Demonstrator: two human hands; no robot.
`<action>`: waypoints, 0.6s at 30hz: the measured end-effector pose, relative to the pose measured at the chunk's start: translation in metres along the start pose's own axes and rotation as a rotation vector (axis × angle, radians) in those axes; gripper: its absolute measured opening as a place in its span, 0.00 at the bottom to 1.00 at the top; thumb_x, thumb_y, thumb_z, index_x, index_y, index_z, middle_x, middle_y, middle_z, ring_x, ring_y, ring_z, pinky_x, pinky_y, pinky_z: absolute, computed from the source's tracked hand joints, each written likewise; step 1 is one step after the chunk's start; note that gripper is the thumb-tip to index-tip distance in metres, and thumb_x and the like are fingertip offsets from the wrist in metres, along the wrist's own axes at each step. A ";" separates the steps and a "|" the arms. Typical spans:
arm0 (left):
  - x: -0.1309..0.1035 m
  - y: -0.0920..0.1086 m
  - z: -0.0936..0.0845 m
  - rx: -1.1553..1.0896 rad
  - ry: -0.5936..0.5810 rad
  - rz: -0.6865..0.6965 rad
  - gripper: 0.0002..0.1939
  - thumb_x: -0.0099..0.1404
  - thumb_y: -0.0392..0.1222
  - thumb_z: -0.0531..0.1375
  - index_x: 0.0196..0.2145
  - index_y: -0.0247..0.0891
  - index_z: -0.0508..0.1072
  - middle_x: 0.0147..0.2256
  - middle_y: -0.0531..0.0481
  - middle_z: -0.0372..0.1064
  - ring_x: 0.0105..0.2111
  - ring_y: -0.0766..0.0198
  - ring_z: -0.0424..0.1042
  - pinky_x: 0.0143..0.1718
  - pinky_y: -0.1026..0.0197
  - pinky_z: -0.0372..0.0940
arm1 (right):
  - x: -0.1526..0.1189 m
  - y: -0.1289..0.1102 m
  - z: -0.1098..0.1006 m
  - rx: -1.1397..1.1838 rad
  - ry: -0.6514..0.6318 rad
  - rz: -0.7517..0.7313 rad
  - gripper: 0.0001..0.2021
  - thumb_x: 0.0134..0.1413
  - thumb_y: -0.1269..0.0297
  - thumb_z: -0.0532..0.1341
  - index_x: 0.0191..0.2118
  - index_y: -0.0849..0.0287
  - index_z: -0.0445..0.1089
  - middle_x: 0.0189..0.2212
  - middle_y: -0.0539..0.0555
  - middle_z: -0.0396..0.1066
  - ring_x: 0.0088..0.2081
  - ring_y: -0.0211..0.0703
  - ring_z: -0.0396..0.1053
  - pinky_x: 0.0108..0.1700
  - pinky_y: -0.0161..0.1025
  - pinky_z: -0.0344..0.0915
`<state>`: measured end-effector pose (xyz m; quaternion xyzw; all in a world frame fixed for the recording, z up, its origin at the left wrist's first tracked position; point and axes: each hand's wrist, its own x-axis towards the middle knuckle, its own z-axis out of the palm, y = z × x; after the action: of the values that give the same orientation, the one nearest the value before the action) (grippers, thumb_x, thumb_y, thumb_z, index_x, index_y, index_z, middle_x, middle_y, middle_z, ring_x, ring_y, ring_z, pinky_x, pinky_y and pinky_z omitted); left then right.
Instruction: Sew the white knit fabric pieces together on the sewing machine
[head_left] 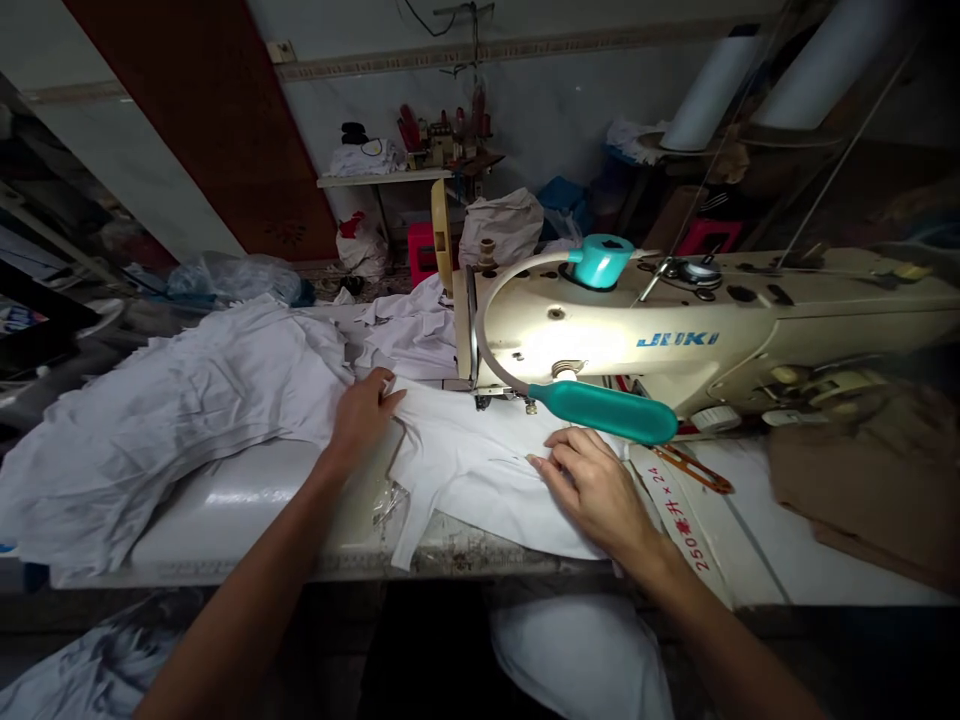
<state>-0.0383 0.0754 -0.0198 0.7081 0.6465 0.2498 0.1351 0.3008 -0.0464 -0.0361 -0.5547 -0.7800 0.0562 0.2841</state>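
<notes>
A white cloth piece lies on the sewing table, its upper edge by the needle area of a cream sewing machine. At the cloth's upper left corner, my left hand has thumb and fingers closed on the edge. My right hand rests on the cloth below the green lamp, its thumb and fingertips pinching a fold. The cloth's lower left strip hangs at the table's front edge.
A large heap of white cloth covers the table's left side. Orange-handled snips lie right of the machine's needle area, with brown fabric farther right. More white cloth sits behind the machine's head.
</notes>
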 end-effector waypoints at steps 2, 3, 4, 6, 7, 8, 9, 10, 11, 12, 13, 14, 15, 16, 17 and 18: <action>0.002 0.008 0.003 0.000 -0.038 0.028 0.09 0.67 0.48 0.58 0.39 0.41 0.70 0.31 0.51 0.68 0.33 0.58 0.68 0.37 0.59 0.60 | 0.000 0.000 0.003 -0.031 0.007 -0.006 0.11 0.72 0.59 0.58 0.36 0.55 0.71 0.41 0.59 0.76 0.45 0.53 0.73 0.49 0.48 0.69; 0.003 0.013 0.003 -0.011 -0.069 0.043 0.09 0.66 0.48 0.58 0.37 0.41 0.70 0.32 0.51 0.68 0.33 0.58 0.68 0.37 0.59 0.60 | 0.000 -0.001 0.005 -0.040 0.014 -0.014 0.11 0.71 0.60 0.59 0.36 0.55 0.71 0.41 0.59 0.76 0.46 0.53 0.73 0.49 0.48 0.69; 0.004 0.016 0.000 -0.026 -0.105 0.057 0.09 0.66 0.48 0.58 0.36 0.41 0.70 0.32 0.51 0.69 0.33 0.59 0.68 0.36 0.60 0.61 | -0.001 -0.002 0.007 -0.045 0.025 -0.022 0.10 0.71 0.60 0.59 0.36 0.55 0.70 0.41 0.59 0.76 0.46 0.54 0.73 0.49 0.48 0.68; 0.007 0.020 -0.012 -0.064 -0.201 0.085 0.11 0.64 0.50 0.60 0.36 0.40 0.70 0.33 0.52 0.70 0.33 0.59 0.70 0.35 0.61 0.63 | -0.003 -0.004 0.011 -0.044 0.052 -0.031 0.09 0.70 0.60 0.60 0.36 0.55 0.69 0.41 0.59 0.76 0.46 0.54 0.73 0.50 0.49 0.68; 0.009 0.021 -0.020 -0.082 -0.254 0.098 0.12 0.64 0.52 0.61 0.35 0.40 0.71 0.33 0.52 0.70 0.33 0.60 0.70 0.34 0.61 0.64 | -0.004 -0.004 0.013 -0.039 0.067 -0.033 0.09 0.70 0.61 0.60 0.36 0.55 0.68 0.42 0.60 0.76 0.46 0.55 0.73 0.50 0.49 0.68; 0.013 0.021 -0.030 -0.098 -0.313 0.110 0.14 0.64 0.54 0.62 0.33 0.40 0.71 0.32 0.52 0.71 0.32 0.61 0.71 0.33 0.62 0.64 | -0.005 -0.003 0.014 -0.033 0.082 -0.035 0.09 0.70 0.61 0.60 0.36 0.55 0.67 0.42 0.60 0.76 0.46 0.55 0.73 0.50 0.50 0.68; 0.017 0.021 -0.041 -0.116 -0.374 0.122 0.15 0.63 0.55 0.63 0.32 0.40 0.71 0.30 0.53 0.71 0.30 0.62 0.71 0.31 0.63 0.64 | -0.006 -0.002 0.016 -0.026 0.093 -0.039 0.09 0.70 0.61 0.60 0.36 0.55 0.67 0.42 0.60 0.76 0.46 0.55 0.73 0.50 0.50 0.69; 0.022 0.021 -0.051 -0.129 -0.429 0.129 0.17 0.63 0.57 0.64 0.32 0.40 0.71 0.29 0.53 0.70 0.29 0.62 0.71 0.30 0.63 0.64 | -0.007 -0.001 0.017 -0.016 0.103 -0.045 0.09 0.70 0.60 0.60 0.36 0.55 0.67 0.42 0.60 0.76 0.47 0.56 0.73 0.50 0.50 0.69; 0.029 0.021 -0.060 -0.123 -0.452 0.126 0.18 0.63 0.58 0.65 0.33 0.40 0.72 0.28 0.54 0.70 0.28 0.62 0.70 0.29 0.63 0.64 | -0.007 0.001 0.018 -0.006 0.111 -0.054 0.09 0.70 0.60 0.60 0.36 0.55 0.67 0.42 0.60 0.76 0.47 0.56 0.73 0.50 0.51 0.69; 0.035 0.021 -0.069 -0.095 -0.437 0.112 0.18 0.63 0.58 0.65 0.35 0.40 0.72 0.27 0.54 0.69 0.27 0.62 0.71 0.28 0.63 0.64 | -0.008 0.002 0.019 0.005 0.118 -0.062 0.09 0.70 0.60 0.61 0.36 0.55 0.67 0.42 0.60 0.76 0.47 0.56 0.73 0.50 0.51 0.69; 0.041 0.021 -0.075 -0.052 -0.386 0.090 0.17 0.65 0.57 0.65 0.36 0.39 0.72 0.26 0.53 0.69 0.27 0.62 0.71 0.29 0.63 0.65 | -0.008 0.004 0.020 0.017 0.124 -0.067 0.09 0.70 0.59 0.61 0.36 0.55 0.67 0.42 0.60 0.76 0.47 0.57 0.73 0.50 0.52 0.69; 0.045 0.022 -0.079 0.004 -0.302 0.062 0.15 0.66 0.54 0.64 0.38 0.38 0.72 0.27 0.52 0.70 0.28 0.60 0.72 0.30 0.61 0.66 | -0.008 0.005 0.020 0.029 0.127 -0.069 0.09 0.69 0.59 0.61 0.36 0.54 0.67 0.43 0.59 0.76 0.47 0.57 0.74 0.50 0.52 0.69; 0.047 0.024 -0.081 0.063 -0.199 0.032 0.12 0.68 0.50 0.63 0.40 0.37 0.72 0.30 0.49 0.72 0.30 0.58 0.74 0.32 0.59 0.68 | -0.008 0.006 0.021 0.043 0.131 -0.066 0.09 0.69 0.59 0.61 0.36 0.54 0.67 0.43 0.59 0.76 0.47 0.57 0.74 0.51 0.52 0.69; 0.046 0.027 -0.080 0.110 -0.101 0.005 0.10 0.69 0.45 0.61 0.42 0.36 0.72 0.35 0.45 0.74 0.35 0.56 0.75 0.37 0.57 0.69 | -0.007 0.006 0.020 0.059 0.132 -0.060 0.09 0.69 0.58 0.61 0.37 0.54 0.68 0.43 0.59 0.77 0.47 0.57 0.74 0.51 0.52 0.69; 0.040 0.031 -0.076 0.146 -0.016 -0.004 0.09 0.70 0.41 0.59 0.45 0.35 0.72 0.41 0.40 0.74 0.40 0.52 0.75 0.42 0.53 0.69 | -0.007 0.006 0.019 0.076 0.132 -0.054 0.08 0.69 0.58 0.61 0.38 0.54 0.69 0.44 0.59 0.77 0.48 0.57 0.74 0.51 0.52 0.69; 0.031 0.037 -0.070 0.174 0.043 0.020 0.11 0.71 0.38 0.57 0.49 0.35 0.71 0.47 0.36 0.73 0.46 0.49 0.74 0.47 0.50 0.69 | -0.007 0.005 0.017 0.090 0.128 -0.049 0.07 0.70 0.58 0.61 0.41 0.54 0.71 0.45 0.59 0.77 0.48 0.57 0.74 0.52 0.52 0.69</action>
<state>-0.0428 0.0921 0.0630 0.7181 0.6614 0.2092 0.0566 0.2983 -0.0467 -0.0547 -0.5243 -0.7704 0.0488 0.3593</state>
